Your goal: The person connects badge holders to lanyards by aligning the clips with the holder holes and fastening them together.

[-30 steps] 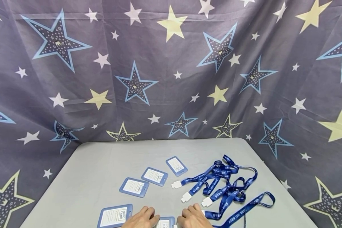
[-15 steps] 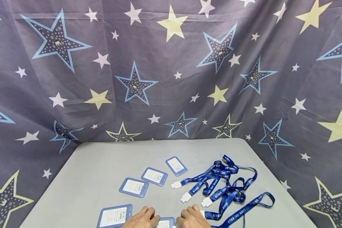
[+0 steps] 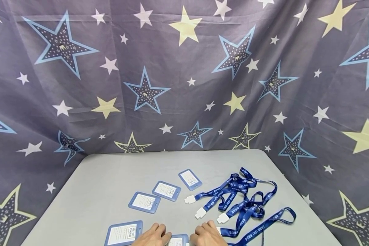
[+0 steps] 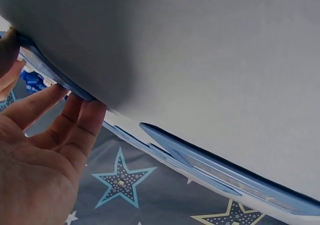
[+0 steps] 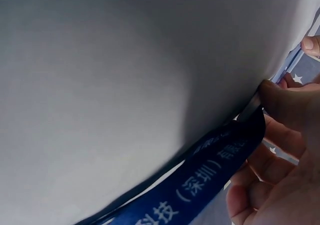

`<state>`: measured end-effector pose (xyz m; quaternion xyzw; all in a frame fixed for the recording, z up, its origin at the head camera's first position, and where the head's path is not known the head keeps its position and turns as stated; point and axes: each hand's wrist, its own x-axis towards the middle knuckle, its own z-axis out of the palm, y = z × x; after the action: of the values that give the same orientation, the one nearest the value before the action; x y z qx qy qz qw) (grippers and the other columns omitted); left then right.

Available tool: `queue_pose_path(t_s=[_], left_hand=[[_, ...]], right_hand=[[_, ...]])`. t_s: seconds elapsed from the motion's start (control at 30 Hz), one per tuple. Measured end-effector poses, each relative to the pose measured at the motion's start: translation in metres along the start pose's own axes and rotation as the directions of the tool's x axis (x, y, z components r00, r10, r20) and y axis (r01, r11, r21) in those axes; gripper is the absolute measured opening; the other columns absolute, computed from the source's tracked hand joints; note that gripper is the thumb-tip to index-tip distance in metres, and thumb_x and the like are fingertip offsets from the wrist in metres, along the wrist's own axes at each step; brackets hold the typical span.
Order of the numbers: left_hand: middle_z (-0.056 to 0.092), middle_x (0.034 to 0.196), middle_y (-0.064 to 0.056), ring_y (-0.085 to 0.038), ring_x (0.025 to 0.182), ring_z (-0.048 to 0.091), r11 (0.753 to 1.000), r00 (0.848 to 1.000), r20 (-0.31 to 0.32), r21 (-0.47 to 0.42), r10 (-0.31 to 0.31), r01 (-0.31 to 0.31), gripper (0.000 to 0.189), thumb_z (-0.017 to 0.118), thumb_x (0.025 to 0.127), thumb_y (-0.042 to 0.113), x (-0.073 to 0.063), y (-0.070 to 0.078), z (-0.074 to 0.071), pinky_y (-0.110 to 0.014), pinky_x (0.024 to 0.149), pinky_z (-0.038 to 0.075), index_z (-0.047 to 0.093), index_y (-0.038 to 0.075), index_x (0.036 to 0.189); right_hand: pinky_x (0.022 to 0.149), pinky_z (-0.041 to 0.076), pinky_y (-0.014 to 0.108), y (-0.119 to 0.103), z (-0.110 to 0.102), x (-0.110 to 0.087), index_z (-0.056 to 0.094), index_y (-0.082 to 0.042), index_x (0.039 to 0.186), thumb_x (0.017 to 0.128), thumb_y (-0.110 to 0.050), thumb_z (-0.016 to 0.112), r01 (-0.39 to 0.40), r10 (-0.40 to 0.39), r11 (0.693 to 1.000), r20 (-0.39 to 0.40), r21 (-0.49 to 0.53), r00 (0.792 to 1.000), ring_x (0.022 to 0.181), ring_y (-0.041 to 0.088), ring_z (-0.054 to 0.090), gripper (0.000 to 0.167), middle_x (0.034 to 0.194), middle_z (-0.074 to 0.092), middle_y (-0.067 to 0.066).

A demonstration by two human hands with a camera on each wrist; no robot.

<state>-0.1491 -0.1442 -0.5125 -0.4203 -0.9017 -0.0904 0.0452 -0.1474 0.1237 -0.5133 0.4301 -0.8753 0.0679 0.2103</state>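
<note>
At the bottom edge of the head view, my left hand (image 3: pixel 153 235) grips a blue-framed ID card holder (image 3: pixel 176 241) by its long edges, thumb on one side and fingertips on the other. My right hand (image 3: pixel 208 235) is beside the holder's slotted end. Between its thumb and fingers it pinches the end of a dark blue lanyard (image 5: pixel 195 180) with white lettering. A bit of white clip shows between the holder and the right fingers, mostly hidden by them. Left of the left hand lies another card holder (image 3: pixel 123 233), printed ID/IC CARD.
Farther back on the grey table (image 3: pixel 95 191) lie three more blue card holders, including one nearest the middle (image 3: pixel 190 179). Several tangled blue lanyards (image 3: pixel 243 188) with white clips (image 3: pixel 200 213) spread over the right side. A star-patterned curtain (image 3: pixel 172 85) hangs behind.
</note>
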Motion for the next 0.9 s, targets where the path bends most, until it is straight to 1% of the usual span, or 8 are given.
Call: queue_pose_path(t_s=[0.07,0.13,0.2,0.47,0.67,0.8,0.9], left_hand=[[0.051,0.087,0.006,-0.003,0.079,0.04,1.0,1.0,-0.004,0.006,0.002,-0.002,0.069,0.06,0.092,0.07,0.0001,0.0,-0.0004,-0.019,0.065,0.043,0.074,0.005,0.11],[0.051,0.087,0.006,-0.003,0.079,0.04,1.0,1.0,-0.016,0.014,0.005,-0.005,0.069,0.059,0.092,0.07,0.0003,0.0001,0.0002,-0.018,0.065,0.043,0.074,0.005,0.11],[0.051,0.087,0.006,-0.003,0.079,0.039,1.0,1.0,-0.029,0.022,0.006,-0.006,0.07,0.057,0.093,0.071,0.0,0.0,0.0011,-0.018,0.065,0.043,0.074,0.005,0.11],[0.05,0.088,0.006,-0.003,0.079,0.038,1.0,0.999,-0.04,0.021,-0.001,0.002,0.074,0.054,0.093,0.073,-0.0001,0.0001,0.0031,-0.017,0.063,0.041,0.074,0.004,0.112],[0.054,0.09,0.002,-0.005,0.08,0.043,0.999,1.0,-0.018,0.034,-0.007,0.008,0.075,0.056,0.091,0.074,0.0014,-0.0002,0.0031,-0.021,0.065,0.045,0.074,0.004,0.112],[0.056,0.092,0.001,-0.007,0.082,0.045,0.999,1.0,0.001,0.03,-0.021,0.021,0.077,0.055,0.091,0.075,0.0018,0.0003,0.0022,-0.023,0.067,0.047,0.073,0.003,0.113],[0.057,0.092,0.0,-0.007,0.082,0.045,0.999,1.0,-0.001,0.026,-0.019,0.019,0.077,0.056,0.091,0.074,0.0017,0.0002,0.0018,-0.023,0.067,0.047,0.073,0.002,0.113]], right_hand=[[0.063,0.017,0.019,0.0,0.0003,-0.0001,0.054,-0.026,0.068,0.086,-0.062,0.071,0.0,0.0,1.0,-0.015,-0.009,1.0,0.064,0.0,0.025,0.044,0.069,0.038,-0.016],[0.063,0.017,0.019,0.0002,0.0,-0.0004,0.054,-0.026,0.068,0.086,-0.062,0.071,-0.004,0.004,1.0,-0.012,-0.006,1.0,0.064,0.0,0.025,0.043,0.07,0.038,-0.017],[0.063,0.018,0.019,0.0004,-0.0006,-0.0007,0.055,-0.026,0.069,0.086,-0.062,0.071,-0.009,0.009,1.0,0.0,0.002,1.0,0.064,0.0,0.026,0.043,0.07,0.039,-0.017],[0.063,0.019,0.019,0.0023,-0.0039,-0.001,0.062,-0.025,0.074,0.088,-0.064,0.067,-0.038,0.035,0.998,0.062,0.047,0.997,0.066,-0.001,0.028,0.042,0.072,0.04,-0.017],[0.064,0.02,0.02,0.0046,-0.0056,-0.0006,0.067,-0.024,0.08,0.088,-0.066,0.066,-0.058,0.048,0.994,0.114,0.088,0.992,0.067,0.0,0.03,0.043,0.074,0.042,-0.018],[0.064,0.02,0.02,0.0048,-0.0059,-0.0004,0.068,-0.024,0.082,0.088,-0.067,0.066,-0.066,0.055,0.994,0.123,0.092,0.991,0.067,0.0,0.031,0.043,0.074,0.043,-0.018],[0.064,0.02,0.02,0.0048,-0.0058,-0.0007,0.069,-0.024,0.083,0.088,-0.067,0.066,-0.075,0.064,0.993,0.123,0.092,0.99,0.067,0.0,0.031,0.044,0.074,0.043,-0.018]])
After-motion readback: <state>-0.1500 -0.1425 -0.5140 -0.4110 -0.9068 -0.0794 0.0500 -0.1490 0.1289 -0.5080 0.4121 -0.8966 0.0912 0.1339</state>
